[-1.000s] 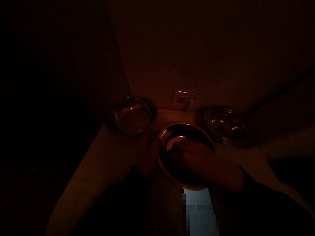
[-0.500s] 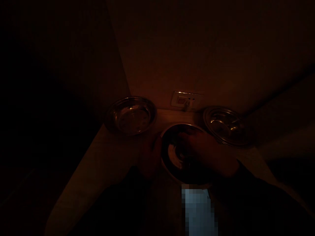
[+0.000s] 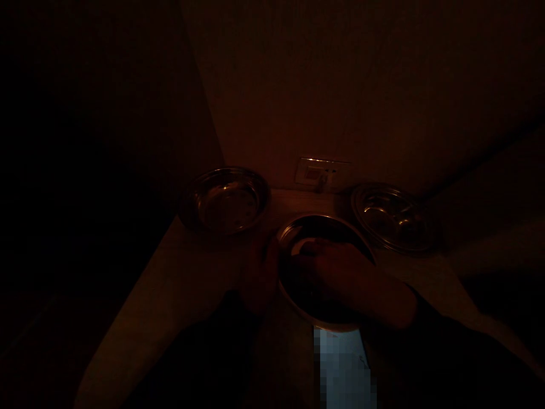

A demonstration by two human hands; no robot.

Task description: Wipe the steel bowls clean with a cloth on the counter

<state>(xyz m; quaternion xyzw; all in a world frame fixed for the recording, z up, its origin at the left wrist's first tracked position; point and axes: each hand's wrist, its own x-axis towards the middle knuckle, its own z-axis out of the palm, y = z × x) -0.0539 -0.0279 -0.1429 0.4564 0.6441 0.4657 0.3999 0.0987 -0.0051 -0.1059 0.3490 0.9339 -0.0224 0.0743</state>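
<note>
The view is very dark. A round metal bowl (image 3: 293,307) stands in the middle of the table. My left hand (image 3: 260,275) is held against its left side, thumb at the rim, gripping it. Reaching in from the right, my right hand (image 3: 332,264) is down inside the bowl, palm downward. Its fingertips are lost in shadow, so whether they hold anything cannot be made out. A pale patch (image 3: 303,245) shows in the bowl beside those fingers; whether it is a reflection or contents is unclear.
A shallow metal dish (image 3: 230,213) sits at the back left of the wooden table (image 3: 128,324). Another metal dish with compartments (image 3: 387,218) is at the back right. A wall socket (image 3: 313,170) with a plug is behind. A lit, blurred-out screen (image 3: 343,369) lies in front.
My right hand has shifted toward me and slightly left inside the bowl. The bowl's near edge sits a little closer to me. My left hand stays at the rim.
</note>
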